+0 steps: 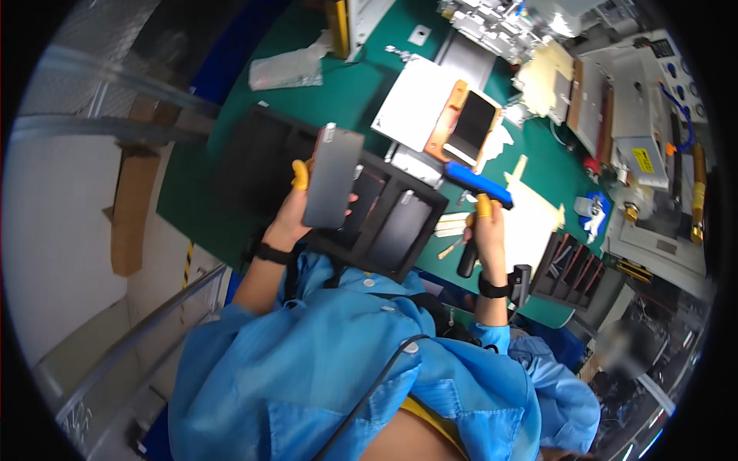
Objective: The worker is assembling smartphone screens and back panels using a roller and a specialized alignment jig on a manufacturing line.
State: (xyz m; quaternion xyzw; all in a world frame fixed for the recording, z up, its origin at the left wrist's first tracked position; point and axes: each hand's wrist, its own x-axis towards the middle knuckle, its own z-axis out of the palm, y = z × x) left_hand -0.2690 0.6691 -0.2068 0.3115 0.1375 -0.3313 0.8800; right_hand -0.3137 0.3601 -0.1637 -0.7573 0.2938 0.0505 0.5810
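Note:
My left hand, with a yellow finger cover, grips a dark flat phone-shaped panel by its edges and holds it tilted over a black tray. A small light tab sticks to the panel's top end. Two similar dark panels, the nearer one fully in view, lie in the tray's compartments. My right hand, also wearing yellow finger covers, is closed round the black handle of a blue hand roller. The roller is to the right of the tray, apart from the panel.
Beyond the roller, a white-framed phone-like piece rests by an orange holder and a white board. A pale sheet and a slotted dark tray lie rightward. Another person's blue sleeve shows at lower right.

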